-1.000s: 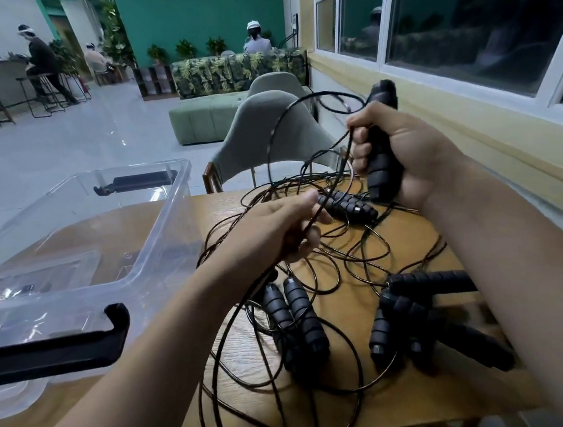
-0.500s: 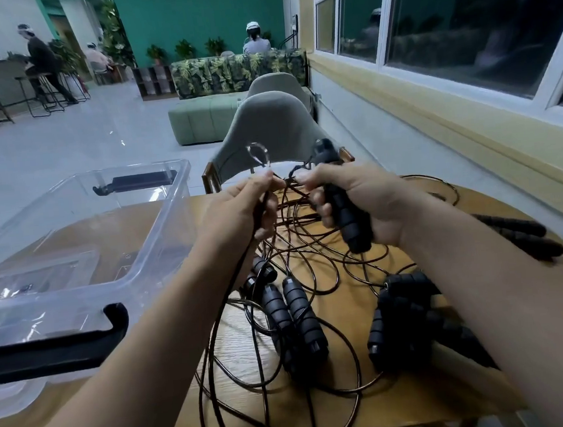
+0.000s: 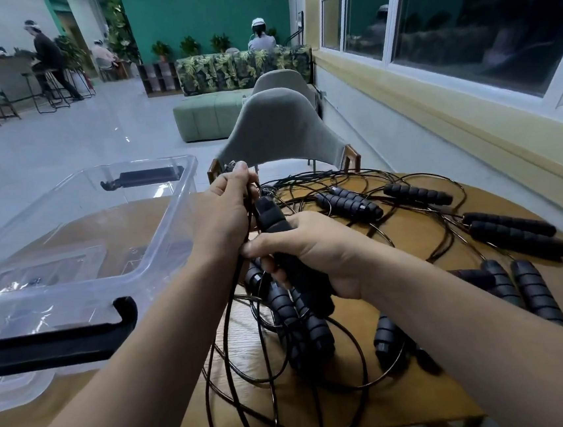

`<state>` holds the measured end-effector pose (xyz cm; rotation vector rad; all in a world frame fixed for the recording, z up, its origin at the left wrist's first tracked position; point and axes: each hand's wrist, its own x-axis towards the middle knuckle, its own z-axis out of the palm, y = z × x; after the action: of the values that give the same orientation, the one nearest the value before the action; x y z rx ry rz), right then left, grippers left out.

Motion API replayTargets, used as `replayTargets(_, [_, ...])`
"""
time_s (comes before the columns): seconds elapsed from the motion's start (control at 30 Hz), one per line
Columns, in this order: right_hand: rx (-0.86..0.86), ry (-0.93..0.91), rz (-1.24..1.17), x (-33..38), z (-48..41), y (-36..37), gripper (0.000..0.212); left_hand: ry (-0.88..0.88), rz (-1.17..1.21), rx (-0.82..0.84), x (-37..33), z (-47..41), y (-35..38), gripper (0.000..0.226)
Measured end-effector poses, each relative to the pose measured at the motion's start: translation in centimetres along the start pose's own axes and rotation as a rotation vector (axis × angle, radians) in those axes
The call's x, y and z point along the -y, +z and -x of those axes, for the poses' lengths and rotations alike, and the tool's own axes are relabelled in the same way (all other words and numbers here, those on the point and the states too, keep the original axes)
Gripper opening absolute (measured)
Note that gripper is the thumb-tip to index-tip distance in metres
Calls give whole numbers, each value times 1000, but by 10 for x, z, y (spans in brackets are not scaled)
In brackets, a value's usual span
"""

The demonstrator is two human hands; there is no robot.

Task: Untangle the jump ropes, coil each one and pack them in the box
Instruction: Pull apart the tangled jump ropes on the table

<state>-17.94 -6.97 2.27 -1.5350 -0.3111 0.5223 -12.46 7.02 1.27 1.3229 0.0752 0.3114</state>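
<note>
A tangle of thin black rope cords point(image 3: 326, 374) covers the wooden table point(image 3: 429, 402), with several black ribbed handles lying in it. My right hand point(image 3: 315, 255) grips one black handle point(image 3: 273, 219) just above the table, its top end pointing up and away. My left hand point(image 3: 227, 215) pinches a bunch of cords right above that handle's top end. Two more handles point(image 3: 347, 201) lie behind my hands, another pair point(image 3: 516, 233) lies at the right. A clear plastic box point(image 3: 102, 227) with black latch handles stands at the left.
A grey chair point(image 3: 280, 127) stands at the table's far edge. Several handles point(image 3: 518, 290) lie near my right forearm. Cords hang over the table's front edge. A window wall runs along the right. People sit far off in the room.
My right hand has come down from head height to just above the table with the handle. My left hand has moved up and away, pinching the cords above it.
</note>
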Motion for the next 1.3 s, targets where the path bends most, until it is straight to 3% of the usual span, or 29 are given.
replayTargets(0.13, [27,10,-19,0,1,2,9,70,-188,-12,2,-1,-5,38])
replayTargets(0.23, [-16,-13,-31,2,0,2,6,29,-132,37,3,3,-4,42])
replayTargets(0.4, [-138,-70,-72,19,-1,-20,15,-33,-147,247,1,9,0,31])
replayTargets(0.67, [-323,-133,-172,48,6,-78,12,-90,-276,569,-7,29,12,37])
replayTargets(0.83, [-364,-147,-220,52,6,-97,9,-64,-404,763,-10,46,15,43])
replayTargets(0.93, [-376,-145,-246,48,1,-99,7,-44,-455,845,-8,55,19,34])
replayTargets(1.07, [-382,-143,-258,44,-2,-98,6,-17,-407,807,-8,53,18,34])
replayTargets(1.3, [-165,-21,-98,20,3,-73,21,20,-207,465,-12,30,6,40])
